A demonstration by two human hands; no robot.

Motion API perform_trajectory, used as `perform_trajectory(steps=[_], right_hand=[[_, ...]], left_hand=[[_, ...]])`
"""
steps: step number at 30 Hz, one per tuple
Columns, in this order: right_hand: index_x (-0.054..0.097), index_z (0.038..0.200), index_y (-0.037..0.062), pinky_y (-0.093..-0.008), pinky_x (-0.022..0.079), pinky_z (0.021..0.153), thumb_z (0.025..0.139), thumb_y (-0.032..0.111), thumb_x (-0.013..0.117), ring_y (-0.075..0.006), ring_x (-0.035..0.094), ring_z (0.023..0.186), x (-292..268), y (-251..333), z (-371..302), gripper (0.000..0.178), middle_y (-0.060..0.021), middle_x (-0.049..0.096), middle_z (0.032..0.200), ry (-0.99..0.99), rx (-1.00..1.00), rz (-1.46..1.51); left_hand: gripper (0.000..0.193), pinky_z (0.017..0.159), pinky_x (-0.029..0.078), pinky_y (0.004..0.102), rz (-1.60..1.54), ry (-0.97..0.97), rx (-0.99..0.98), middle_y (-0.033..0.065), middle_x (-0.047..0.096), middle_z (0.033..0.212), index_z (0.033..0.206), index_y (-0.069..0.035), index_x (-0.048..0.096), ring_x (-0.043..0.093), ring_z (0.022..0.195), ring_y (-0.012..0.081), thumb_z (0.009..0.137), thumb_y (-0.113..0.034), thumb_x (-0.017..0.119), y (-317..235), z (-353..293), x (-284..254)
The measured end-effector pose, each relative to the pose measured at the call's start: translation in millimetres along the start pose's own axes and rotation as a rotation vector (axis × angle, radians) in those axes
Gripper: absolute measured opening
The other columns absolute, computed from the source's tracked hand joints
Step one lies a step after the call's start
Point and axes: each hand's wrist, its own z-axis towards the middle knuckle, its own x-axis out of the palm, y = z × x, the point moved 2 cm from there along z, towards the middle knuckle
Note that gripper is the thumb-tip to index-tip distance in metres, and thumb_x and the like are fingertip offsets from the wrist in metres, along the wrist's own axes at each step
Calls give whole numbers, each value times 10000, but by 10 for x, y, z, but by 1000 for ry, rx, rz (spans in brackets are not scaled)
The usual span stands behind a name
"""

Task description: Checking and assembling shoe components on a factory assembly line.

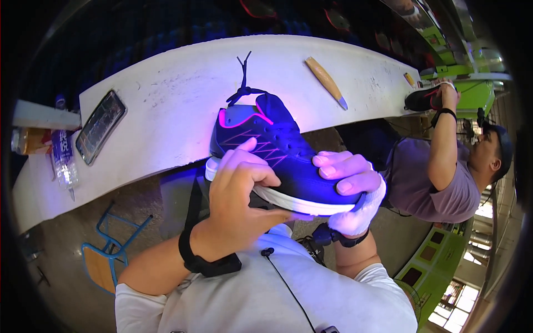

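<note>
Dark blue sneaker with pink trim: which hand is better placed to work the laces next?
Left, probably. The left hand sits at the sneaker's side, thumb up by the pink-edged lacing. The right hand, with white cloth around it, is clamped over the toe and white sole, steadying the shoe.

1. A long white workbench (183,94) runs beyond the hands.
2. A blue metal chair (108,252) stands on the grey floor (61,238), lower left.
3. Green cabinets (430,258) and bright windows (452,299) lie right.
</note>
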Motion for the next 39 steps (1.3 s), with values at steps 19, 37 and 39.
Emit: perform_trajectory(steps=[19, 37, 39], right_hand=[[790, 1001, 100, -421, 577, 868, 759, 192, 946, -325, 759, 1048, -201, -620, -138, 302, -125, 812, 1194, -51, 28, -701], [493, 1585, -20, -415, 471, 1155, 1062, 738, 454, -250, 601, 1334, 185, -1175, 659, 921, -142, 610, 1479, 41, 451, 112], [488, 1576, -25, -466, 415, 1255, 936, 866, 562, -303, 566, 1421, 317, -782, 872, 1100, -168, 577, 1484, -4, 239, 203]], left_hand=[[416, 1097, 567, 573, 529, 576, 53, 160, 736, 1211, 998, -30, 672, 711, 1212, 449, 719, -141, 960, 388, 732, -48], [898, 1030, 564, 446, 270, 149, 203, 125, 723, 1294, 1390, -104, 704, 685, 1198, 353, 566, -252, 1030, -129, 1112, -1146], [899, 1040, 539, 453, 344, 211, 176, 148, 722, 1287, 1424, -77, 684, 690, 1140, 381, 637, -334, 1035, -329, 1110, -931]])
